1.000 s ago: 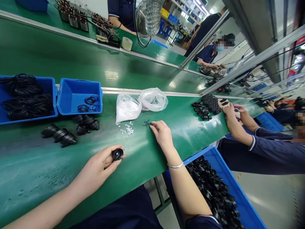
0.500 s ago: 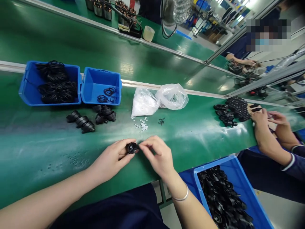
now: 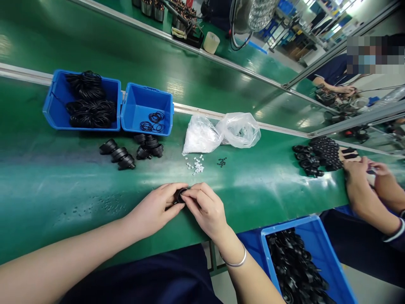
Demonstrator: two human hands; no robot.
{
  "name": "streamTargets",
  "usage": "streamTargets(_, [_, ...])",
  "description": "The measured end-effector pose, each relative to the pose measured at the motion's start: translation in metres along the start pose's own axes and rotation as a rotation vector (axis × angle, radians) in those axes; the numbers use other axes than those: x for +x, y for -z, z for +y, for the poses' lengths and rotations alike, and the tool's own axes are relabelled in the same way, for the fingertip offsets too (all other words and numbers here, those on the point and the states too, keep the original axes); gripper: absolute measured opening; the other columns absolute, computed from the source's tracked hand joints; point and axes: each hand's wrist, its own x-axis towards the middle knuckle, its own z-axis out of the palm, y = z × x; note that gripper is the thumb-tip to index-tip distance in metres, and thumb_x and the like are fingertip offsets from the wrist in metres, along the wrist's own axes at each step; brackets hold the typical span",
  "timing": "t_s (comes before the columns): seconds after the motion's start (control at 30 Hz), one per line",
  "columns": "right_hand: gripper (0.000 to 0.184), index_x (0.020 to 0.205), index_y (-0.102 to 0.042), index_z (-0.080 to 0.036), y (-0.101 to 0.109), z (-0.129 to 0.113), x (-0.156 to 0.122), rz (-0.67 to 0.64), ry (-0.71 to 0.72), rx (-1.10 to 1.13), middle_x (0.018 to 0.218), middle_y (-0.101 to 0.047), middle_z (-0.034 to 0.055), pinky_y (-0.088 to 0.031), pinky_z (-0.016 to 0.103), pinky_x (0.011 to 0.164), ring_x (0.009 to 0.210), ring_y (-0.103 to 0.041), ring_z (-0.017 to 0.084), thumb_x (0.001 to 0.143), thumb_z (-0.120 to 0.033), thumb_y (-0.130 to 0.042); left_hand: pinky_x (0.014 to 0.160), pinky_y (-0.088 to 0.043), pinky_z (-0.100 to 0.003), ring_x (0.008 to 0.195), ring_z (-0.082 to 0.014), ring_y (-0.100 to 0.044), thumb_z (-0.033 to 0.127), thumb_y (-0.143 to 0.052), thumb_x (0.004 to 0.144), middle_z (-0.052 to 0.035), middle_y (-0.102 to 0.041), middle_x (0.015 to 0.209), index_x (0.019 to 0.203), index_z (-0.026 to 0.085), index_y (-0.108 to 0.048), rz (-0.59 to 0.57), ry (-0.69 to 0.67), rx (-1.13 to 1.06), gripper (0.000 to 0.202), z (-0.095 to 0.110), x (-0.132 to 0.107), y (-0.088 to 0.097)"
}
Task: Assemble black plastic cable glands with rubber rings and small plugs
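My left hand (image 3: 155, 209) grips a small round black plastic part (image 3: 179, 195) just above the green belt (image 3: 63, 185). My right hand (image 3: 205, 209) meets it from the right, fingertips pinched against the part's face; whatever tiny piece they hold is hidden. Beyond the hands lie a scatter of small white bits (image 3: 198, 164) and a few tiny black bits (image 3: 222, 161). Two clear plastic bags (image 3: 221, 133) sit behind those.
Two blue bins, one (image 3: 53, 107) full of black rings, one (image 3: 139, 105) nearly bare, stand at back left, with finished black parts (image 3: 129, 151) in front. A blue crate (image 3: 319, 253) of black parts sits at my lower right. A co-worker's hands (image 3: 363, 177) work beside more black parts (image 3: 316, 154).
My right hand left the tiny black bits, came back to the left hand and now presses on the black part. The view shifted left and down.
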Motion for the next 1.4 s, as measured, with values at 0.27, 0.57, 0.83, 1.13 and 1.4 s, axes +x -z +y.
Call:
streamTargets(0.27, [0.025,0.112,-0.06,-0.019,0.004,0.003,-0.005,-0.066,0.088,-0.114,0.092,-0.062,0.0069,-0.055,0.03,0.076,0.088,-0.061,0.016,0.089,-0.011,-0.055,0.059,-0.044,-0.027,0.056,-0.013,-0.047,0.025,-0.05,0.087,0.0017,-0.052,0.075,0.126,0.022,-0.049,-0.03,0.005,0.067,0.04,0.001,-0.001,0.002])
streamTargets(0.57, [0.047,0.133,-0.047,-0.012,-0.002,-0.005,-0.018,-0.143,0.143,-0.324,0.099,-0.062,0.0123,-0.055,0.033,0.074,0.089,-0.06,0.02,0.087,-0.009,-0.053,0.085,-0.047,-0.034,0.086,-0.0187,-0.061,0.014,-0.05,0.083,-0.0063,-0.062,0.104,0.127,0.02,-0.05,0.016,-0.007,0.084,0.045,0.001,0.002,0.002])
streamTargets(0.83, [0.058,0.14,-0.04,-0.014,-0.005,-0.002,-0.029,-0.046,0.153,-0.274,0.1,-0.06,0.0122,-0.055,0.031,0.074,0.09,-0.059,0.019,0.084,-0.004,-0.054,0.067,-0.049,-0.03,0.067,-0.0149,-0.059,0.02,-0.049,0.086,-0.0055,-0.063,0.1,0.128,0.022,-0.05,-0.026,0.015,0.063,0.042,0.002,0.001,0.002])
streamTargets(1.13, [0.063,0.144,-0.032,-0.012,-0.009,-0.003,-0.028,-0.095,0.163,-0.366,0.1,-0.061,0.0131,-0.055,0.033,0.071,0.088,-0.059,0.021,0.085,-0.006,-0.054,0.071,-0.05,-0.029,0.074,-0.0147,-0.061,0.015,-0.048,0.086,-0.0081,-0.06,0.113,0.129,0.02,-0.048,-0.006,-0.023,0.074,0.044,0.001,0.001,0.001])
streamTargets(1.4, [0.054,0.14,-0.04,-0.017,-0.007,-0.004,-0.026,-0.081,0.081,-0.261,0.102,-0.06,0.0114,-0.055,0.031,0.075,0.092,-0.06,0.019,0.087,-0.008,-0.05,0.061,-0.047,-0.028,0.058,-0.014,-0.053,0.018,-0.049,0.087,0.0017,-0.057,0.073,0.13,0.02,-0.048,-0.034,0.027,0.029,0.043,0.003,0.002,0.004])
